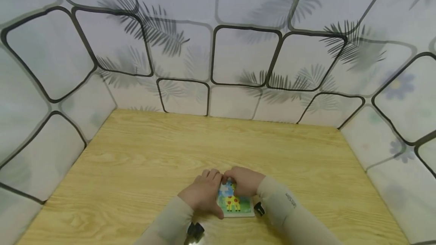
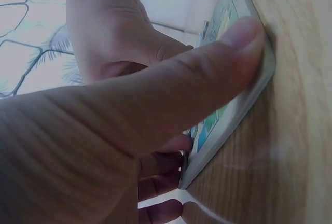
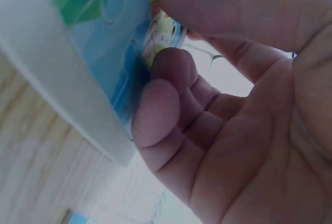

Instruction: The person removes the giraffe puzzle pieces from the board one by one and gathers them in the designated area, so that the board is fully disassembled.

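A jigsaw puzzle (image 1: 233, 203) with a yellow giraffe picture lies in a pale-rimmed tray near the table's front edge. My left hand (image 1: 203, 192) holds the tray along its left side. In the left wrist view its thumb (image 2: 207, 71) lies across the rim, and the other fingers are at the far corner. My right hand (image 1: 248, 181) is over the upper right of the picture, fingers curled. Between its thumb and fingertips shows a yellow spotted puzzle piece (image 3: 165, 33), which it pinches against the board. The hand hides part of the picture in the head view.
The wooden table (image 1: 190, 143) is bounded at the back and sides by patterned cloth walls (image 1: 238, 56). Small black devices sit by the left wrist (image 1: 195, 230) and the right wrist (image 1: 259, 209). A small blue object (image 3: 78, 218) shows at the right wrist view's lower edge, its kind unclear.
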Demonstrator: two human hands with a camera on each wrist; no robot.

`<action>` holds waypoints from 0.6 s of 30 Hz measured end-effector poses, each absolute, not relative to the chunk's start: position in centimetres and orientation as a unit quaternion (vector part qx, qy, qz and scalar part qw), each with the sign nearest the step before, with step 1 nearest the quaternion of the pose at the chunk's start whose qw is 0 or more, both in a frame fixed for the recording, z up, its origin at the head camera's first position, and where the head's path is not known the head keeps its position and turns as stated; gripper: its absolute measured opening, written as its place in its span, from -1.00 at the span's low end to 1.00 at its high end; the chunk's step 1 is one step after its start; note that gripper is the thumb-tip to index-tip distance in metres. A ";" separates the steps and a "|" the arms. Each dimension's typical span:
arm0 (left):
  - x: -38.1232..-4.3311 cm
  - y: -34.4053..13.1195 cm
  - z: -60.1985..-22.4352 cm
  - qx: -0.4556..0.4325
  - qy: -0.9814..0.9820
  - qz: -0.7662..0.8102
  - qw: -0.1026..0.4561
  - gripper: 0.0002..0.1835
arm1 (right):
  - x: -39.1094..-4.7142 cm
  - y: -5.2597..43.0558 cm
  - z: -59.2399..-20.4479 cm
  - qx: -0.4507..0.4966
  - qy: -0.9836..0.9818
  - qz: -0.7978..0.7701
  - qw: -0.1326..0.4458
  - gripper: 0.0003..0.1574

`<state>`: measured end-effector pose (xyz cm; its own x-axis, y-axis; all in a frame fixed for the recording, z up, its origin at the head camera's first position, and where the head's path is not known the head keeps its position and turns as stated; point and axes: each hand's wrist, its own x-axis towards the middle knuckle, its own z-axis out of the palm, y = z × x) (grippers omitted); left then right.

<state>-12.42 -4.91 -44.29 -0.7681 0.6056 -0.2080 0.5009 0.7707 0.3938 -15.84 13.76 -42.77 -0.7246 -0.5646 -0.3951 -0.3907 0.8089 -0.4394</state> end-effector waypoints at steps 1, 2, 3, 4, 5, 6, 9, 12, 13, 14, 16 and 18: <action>-12.4 -4.9 -44.3 0.298 0.927 0.157 0.164 0.07 | -15.8 13.8 -42.8 -0.263 0.914 -0.161 0.263 -0.52; -12.4 -4.9 -44.3 0.298 0.927 0.157 0.164 0.06 | -15.8 13.8 -42.8 -0.264 0.915 -0.156 0.261 -0.52; -12.4 -4.9 -44.3 0.297 0.928 0.156 0.163 0.06 | -15.7 13.8 -42.7 -0.265 0.916 -0.153 0.261 -0.52; -12.4 -4.9 -44.3 0.296 0.928 0.157 0.163 0.06 | -15.8 13.8 -42.7 -0.267 0.915 -0.153 0.260 -0.52; -12.4 -4.9 -44.2 0.295 0.928 0.157 0.162 0.05 | -15.8 13.7 -42.7 -0.270 0.915 -0.153 0.259 -0.53; -12.4 -4.9 -44.2 0.294 0.928 0.159 0.165 0.06 | -15.8 13.7 -42.7 -0.273 0.914 -0.153 0.258 -0.53; -12.4 -5.0 -44.2 0.291 0.927 0.164 0.173 0.09 | -15.8 13.7 -42.7 -0.278 0.913 -0.160 0.253 -0.51; -12.5 -4.9 -44.2 0.291 0.927 0.162 0.174 0.09 | -15.8 14.0 -42.8 -0.275 0.914 -0.175 0.242 -0.50; -12.5 -4.9 -44.3 0.292 0.927 0.162 0.172 0.09 | -15.7 14.1 -42.9 -0.277 0.914 -0.183 0.234 -0.51; -12.5 -4.9 -44.2 0.293 0.927 0.160 0.170 0.09 | -15.7 14.3 -43.0 -0.279 0.914 -0.190 0.226 -0.53; -12.5 -4.9 -44.2 0.294 0.927 0.162 0.167 0.08 | -15.6 14.6 -43.3 -0.280 0.914 -0.203 0.211 -0.56; -12.5 -4.9 -44.2 0.293 0.927 0.161 0.168 0.11 | -15.4 15.0 -43.6 -0.276 0.914 -0.223 0.199 -0.56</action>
